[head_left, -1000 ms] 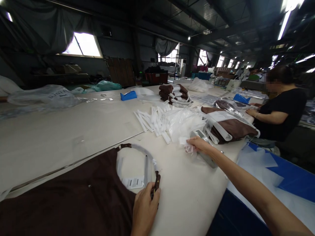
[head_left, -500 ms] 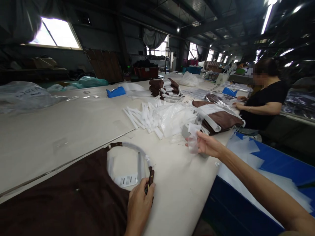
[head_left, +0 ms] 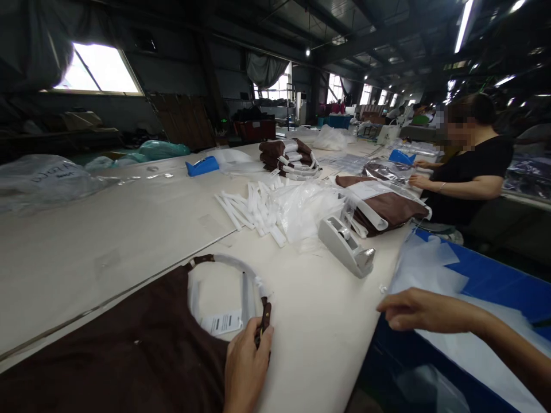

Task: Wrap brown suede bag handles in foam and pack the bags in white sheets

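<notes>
A dark brown bag [head_left: 142, 338] lies at the lower left of the table, its looped handle [head_left: 230, 261] standing out, wrapped in pale film. My left hand [head_left: 247, 361] is closed around the brown end of that handle. A white printed tag [head_left: 221, 323] rests inside the loop. My right hand [head_left: 424, 310] hangs over the blue bin at the table's right edge, fingers loosely stretched with nothing held. Below it, a blurred translucent film piece [head_left: 433, 387] is in front of the bin. A grey tape dispenser [head_left: 346, 246] stands beyond my right hand on the table.
White strips [head_left: 245, 209] and crumpled clear plastic [head_left: 297, 209] are heaped mid-table. Wrapped brown bags [head_left: 383, 209] lie behind the dispenser, others [head_left: 286, 155] farther back. The blue bin [head_left: 491, 275] holds translucent sheets. A co-worker [head_left: 469, 160] stands at the right.
My right hand has moved right and toward me, from in front of the tape dispenser to over the bin, and let go of the translucent film. My left hand still grips the handle.
</notes>
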The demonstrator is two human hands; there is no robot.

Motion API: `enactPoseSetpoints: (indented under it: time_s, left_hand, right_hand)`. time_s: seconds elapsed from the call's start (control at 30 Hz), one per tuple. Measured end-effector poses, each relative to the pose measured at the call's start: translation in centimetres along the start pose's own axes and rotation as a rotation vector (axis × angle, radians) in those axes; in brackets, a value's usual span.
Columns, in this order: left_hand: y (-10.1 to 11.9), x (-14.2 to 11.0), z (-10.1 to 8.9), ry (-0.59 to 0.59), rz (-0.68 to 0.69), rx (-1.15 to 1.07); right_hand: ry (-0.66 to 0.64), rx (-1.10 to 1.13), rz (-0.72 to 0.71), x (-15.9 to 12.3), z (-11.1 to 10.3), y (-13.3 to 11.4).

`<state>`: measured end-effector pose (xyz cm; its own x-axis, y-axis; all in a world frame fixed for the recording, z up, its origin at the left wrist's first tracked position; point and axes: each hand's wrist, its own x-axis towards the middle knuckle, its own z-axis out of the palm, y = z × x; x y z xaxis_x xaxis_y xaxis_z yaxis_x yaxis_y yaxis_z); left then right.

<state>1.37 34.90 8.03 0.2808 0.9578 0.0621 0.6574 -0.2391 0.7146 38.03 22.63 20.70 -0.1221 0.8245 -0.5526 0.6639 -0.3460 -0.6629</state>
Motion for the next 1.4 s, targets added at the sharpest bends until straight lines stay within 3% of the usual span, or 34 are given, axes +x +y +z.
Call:
enactPoseSetpoints:
  time_s: [0.13, 0.23, 0.4, 0.57, 0.77, 1.07, 1.13, 1.2, 1.3, 1.4]
  left_hand:
    - [-0.4, -0.1, 0.1, 0.030, -0.007, 0.005]
    - [-1.1, -0.2, 0.4, 0.044, -0.013, 0.001]
    - [-1.9, -0.1, 0.5, 0.028, -0.010, 0.014]
    - [-1.3, -0.2, 0.3, 0.036, -0.034, 0.030]
    - [-0.8, -0.4, 0.3, 0.034, -0.032, 0.044]
    - [-0.3, -0.4, 0.3, 0.007, -0.035, 0.005]
    - [-0.1, -0.5, 0.3, 0.008, -0.050, -0.011]
    - [0.2, -0.6, 0.3, 0.003, -0.081, -0.045]
    - [1.0, -1.0, 0.0, 0.001, -0.114, -0.144]
    - [1.9, -1.4, -0.5, 0.039, -0.102, -0.228]
  right_hand:
    - [0.408, -0.014, -0.240, 7.4, -0.7, -2.2]
    - [0.648, -0.009, -0.228, 14.7, -0.8, -4.6]
    - [0.828, -0.036, -0.079, 24.1, -1.6, -9.0]
    - [0.885, -0.062, 0.127, 27.8, -2.6, -10.4]
    - [0.880, -0.183, 0.209, 27.4, -3.1, -9.6]
    - [0.933, -0.394, 0.143, 21.0, -3.3, -9.6]
    - [0.998, -0.436, 0.083, 18.9, -2.8, -8.9]
    - [1.149, -0.430, -0.085, 16.8, -2.3, -7.7]
    - [1.350, -0.116, -0.336, 14.1, -1.3, -5.5]
    - [1.246, 0.436, -0.273, 12.9, 0.5, -3.8]
